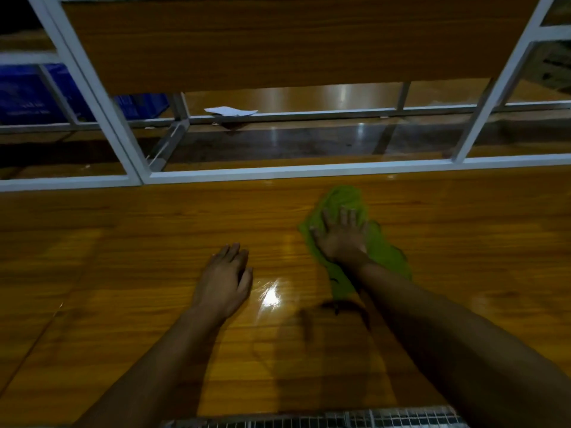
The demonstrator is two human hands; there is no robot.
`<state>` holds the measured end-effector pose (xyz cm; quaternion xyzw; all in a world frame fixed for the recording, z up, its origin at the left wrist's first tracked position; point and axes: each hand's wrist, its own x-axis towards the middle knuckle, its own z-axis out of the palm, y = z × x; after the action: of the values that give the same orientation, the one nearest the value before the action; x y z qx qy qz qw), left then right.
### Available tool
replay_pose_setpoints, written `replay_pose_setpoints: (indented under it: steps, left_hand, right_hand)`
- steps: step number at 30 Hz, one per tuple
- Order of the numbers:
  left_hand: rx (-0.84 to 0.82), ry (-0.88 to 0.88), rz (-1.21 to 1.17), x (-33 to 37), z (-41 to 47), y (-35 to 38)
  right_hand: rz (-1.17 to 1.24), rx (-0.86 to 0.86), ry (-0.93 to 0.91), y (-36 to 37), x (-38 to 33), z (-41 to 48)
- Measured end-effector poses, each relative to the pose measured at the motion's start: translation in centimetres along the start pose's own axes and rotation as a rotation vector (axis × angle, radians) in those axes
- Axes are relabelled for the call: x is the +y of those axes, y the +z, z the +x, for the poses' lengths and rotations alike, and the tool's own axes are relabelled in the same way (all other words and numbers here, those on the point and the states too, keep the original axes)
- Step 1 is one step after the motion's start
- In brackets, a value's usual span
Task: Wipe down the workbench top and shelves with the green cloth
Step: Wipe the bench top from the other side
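The green cloth lies crumpled on the glossy wooden workbench top, right of centre. My right hand presses flat on the cloth with its fingers spread and straight. My left hand rests on the bare wood to the left of the cloth, fingers relaxed and holding nothing. A wooden upper shelf hangs across the top of the view in a white metal frame.
A white crumpled paper lies on the far bench behind the frame's rail. A blue crate stands at the back left. A dark smear marks the wood near my right forearm. A metal grille runs along the near edge.
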<state>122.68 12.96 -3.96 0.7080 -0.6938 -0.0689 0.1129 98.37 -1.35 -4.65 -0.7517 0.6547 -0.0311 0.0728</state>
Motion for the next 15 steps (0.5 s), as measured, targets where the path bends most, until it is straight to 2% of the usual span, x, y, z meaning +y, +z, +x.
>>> replay_pose_setpoints:
  steps: [5,8,12,15]
  left_hand:
    - [0.027,-0.035,0.014,-3.0,-3.1,-0.9]
    - [0.032,-0.051,0.015,-4.4,-4.9,-1.2]
    - [0.039,-0.044,-0.006,-4.6,-6.4,-1.5]
    - [0.039,-0.035,-0.021,-4.2,-7.4,-1.6]
  right_hand:
    - [-0.008,-0.035,-0.171,1.9,-10.5,-4.0]
    - [-0.028,-0.071,-0.257,2.5,-13.6,-6.7]
    - [-0.004,-0.022,-0.296,2.2,-11.1,-9.5]
    - [-0.026,0.003,-0.157,1.6,-5.8,-11.1]
